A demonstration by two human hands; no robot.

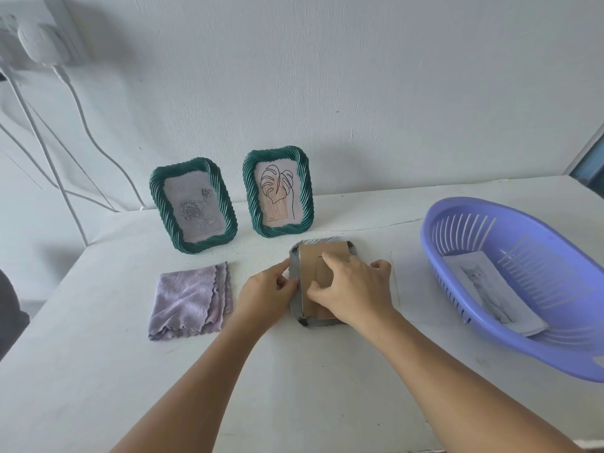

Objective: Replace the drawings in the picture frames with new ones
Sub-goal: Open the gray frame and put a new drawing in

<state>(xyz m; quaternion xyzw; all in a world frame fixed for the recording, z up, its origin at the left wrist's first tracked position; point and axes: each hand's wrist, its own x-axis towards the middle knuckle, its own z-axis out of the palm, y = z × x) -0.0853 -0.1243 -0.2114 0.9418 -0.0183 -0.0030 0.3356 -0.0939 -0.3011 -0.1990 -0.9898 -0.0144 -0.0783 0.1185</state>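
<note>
— White tabletop (pixel 98 371) against a pale wall; why is that third frame (pixel 295 261) lying face down?

— So its brown cardboard backing board (pixel 313 256) can be worked on. The left hand (pixel 266 294) pinches the frame's left edge to steady it; the right hand (pixel 353 289) presses curled fingers onto the board.

— And the others?

— Two green twisted-rim picture frames stand propped by the wall — a rose drawing (pixel 194 207), a leaf drawing (pixel 277 192).

— The new drawings?

— A cat sketch on paper (pixel 490 292) waits in the lilac slotted plastic basket (pixel 457 305); a folded lilac cloth (pixel 189 302) lies left, likely for wiping.
</note>
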